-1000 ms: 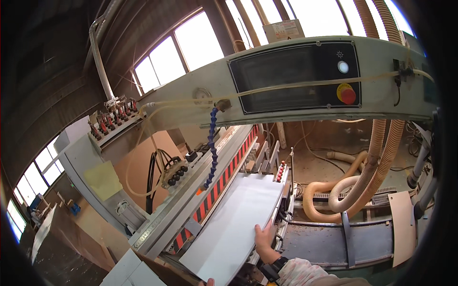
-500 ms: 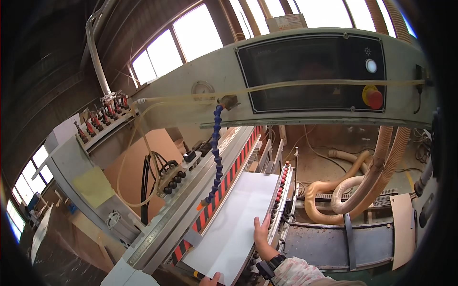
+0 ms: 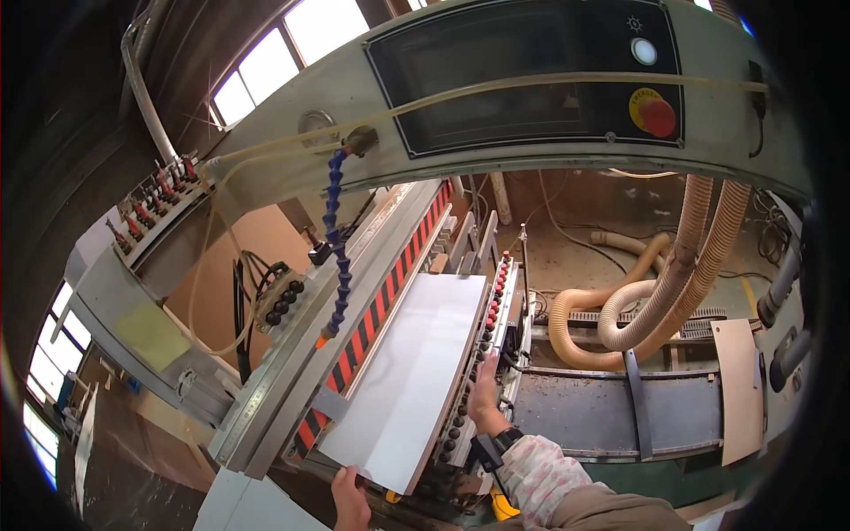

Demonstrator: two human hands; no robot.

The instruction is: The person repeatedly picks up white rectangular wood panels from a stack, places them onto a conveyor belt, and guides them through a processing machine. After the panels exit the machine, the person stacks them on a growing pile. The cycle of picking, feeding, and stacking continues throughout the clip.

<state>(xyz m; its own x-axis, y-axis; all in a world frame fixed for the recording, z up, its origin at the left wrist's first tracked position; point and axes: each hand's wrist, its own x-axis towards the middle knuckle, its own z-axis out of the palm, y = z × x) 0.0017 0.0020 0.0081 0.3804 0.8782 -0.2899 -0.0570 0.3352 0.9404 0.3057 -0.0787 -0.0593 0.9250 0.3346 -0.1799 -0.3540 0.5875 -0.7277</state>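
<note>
Hidden: the left hand (image 3: 350,500) is cut off at the lower edge, at 6 o'clock; its fingers curl over the near end of the white panel (image 3: 409,376).
Right hand: the right hand (image 3: 485,394) lies flat, fingers together, pressed on the panel's right edge, at 5 o'clock.
Surface: the panel lies on the machine bed (image 3: 478,354), against the red-and-black striped fence (image 3: 376,305).
Room: tan dust hoses (image 3: 620,310) at 3 o'clock; windows at 11 o'clock.
Open room: bare bed beyond the panel's far end.

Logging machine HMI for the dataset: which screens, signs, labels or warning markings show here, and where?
Dark screen panel: overhead housing, wide black rectangle, unlit.
Emergency stop: right of the panel, red button on yellow disc.
Hazard stripe: red and black band along the fence, left of the white board.
Yellowish label: left housing, blurred.
</note>
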